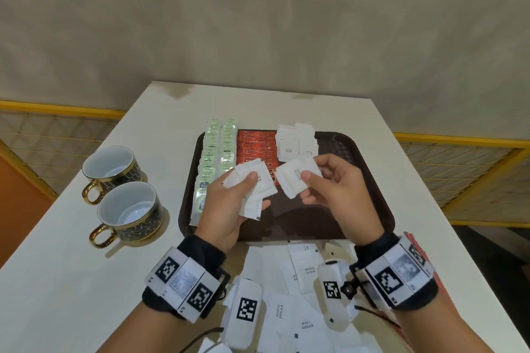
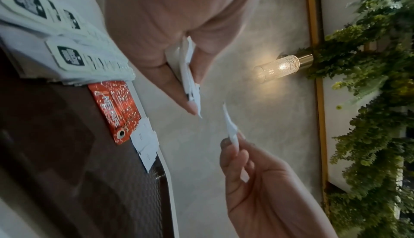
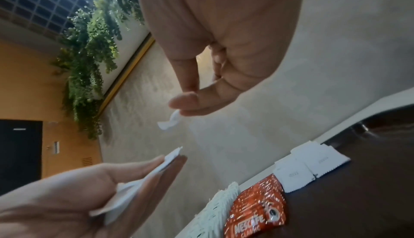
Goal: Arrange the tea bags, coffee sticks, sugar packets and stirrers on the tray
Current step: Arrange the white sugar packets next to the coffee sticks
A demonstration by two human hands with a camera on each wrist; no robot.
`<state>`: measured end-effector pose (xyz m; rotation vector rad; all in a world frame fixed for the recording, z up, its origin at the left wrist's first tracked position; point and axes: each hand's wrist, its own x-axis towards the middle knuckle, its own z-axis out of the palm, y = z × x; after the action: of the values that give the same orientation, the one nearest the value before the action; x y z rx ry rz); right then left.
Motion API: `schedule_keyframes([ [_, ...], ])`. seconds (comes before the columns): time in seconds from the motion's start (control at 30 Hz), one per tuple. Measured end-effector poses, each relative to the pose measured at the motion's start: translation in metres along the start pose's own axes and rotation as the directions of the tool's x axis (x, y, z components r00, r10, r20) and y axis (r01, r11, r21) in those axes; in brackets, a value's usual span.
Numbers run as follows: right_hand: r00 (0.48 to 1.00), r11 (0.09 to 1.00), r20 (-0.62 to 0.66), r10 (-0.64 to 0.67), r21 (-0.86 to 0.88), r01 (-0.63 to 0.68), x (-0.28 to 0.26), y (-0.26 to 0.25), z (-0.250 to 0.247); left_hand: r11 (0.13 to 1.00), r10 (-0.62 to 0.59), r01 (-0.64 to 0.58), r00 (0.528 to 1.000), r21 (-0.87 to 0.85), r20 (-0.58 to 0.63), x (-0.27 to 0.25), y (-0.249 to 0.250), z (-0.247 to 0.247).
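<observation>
Beige wall (image 1: 258, 23), lit sconce (image 2: 277, 68), hanging greenery (image 3: 89, 50) — perhaps artificial

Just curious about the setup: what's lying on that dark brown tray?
On the dark brown plastic tray: two rows of pale green tea bags, red coffee sticks, and white square sugar packets. The hands cover part of the middle.

On the tray (image 1: 370, 195), beyond both hands' held sugar packets (image 1: 295, 180), lie tea bags (image 1: 213, 152) leftmost, coffee sticks (image 1: 253, 146) next, sugar packet stack (image 1: 295, 142) rightmost.
</observation>
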<state>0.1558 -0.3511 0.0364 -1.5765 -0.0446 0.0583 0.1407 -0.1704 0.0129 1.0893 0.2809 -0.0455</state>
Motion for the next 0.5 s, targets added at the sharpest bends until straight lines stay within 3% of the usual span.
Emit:
schedule_keyframes([
  [0.2, 0.993, 1.0, 0.12, 0.022, -0.022, -0.019, -0.015, 0.016, 0.019, 0.998, 0.062, -0.062, 0.998, -0.031, 0.016, -0.008, -0.008, 0.015],
  [0.33, 0.998, 0.998, 0.06, 0.023, 0.056, -0.026, -0.017, 0.017, 0.023, 1.0, 0.016, -0.017, 0.998, 0.015, 0.067, -0.012, -0.012, 0.012],
  [0.5, 1.0, 0.999, -0.004, -0.01, 0.039, 0.01, -0.016, 0.012, 0.016, 0.98, -0.078, 0.048, 0.985, 0.193, 0.153, -0.018, -0.01, -0.001],
])
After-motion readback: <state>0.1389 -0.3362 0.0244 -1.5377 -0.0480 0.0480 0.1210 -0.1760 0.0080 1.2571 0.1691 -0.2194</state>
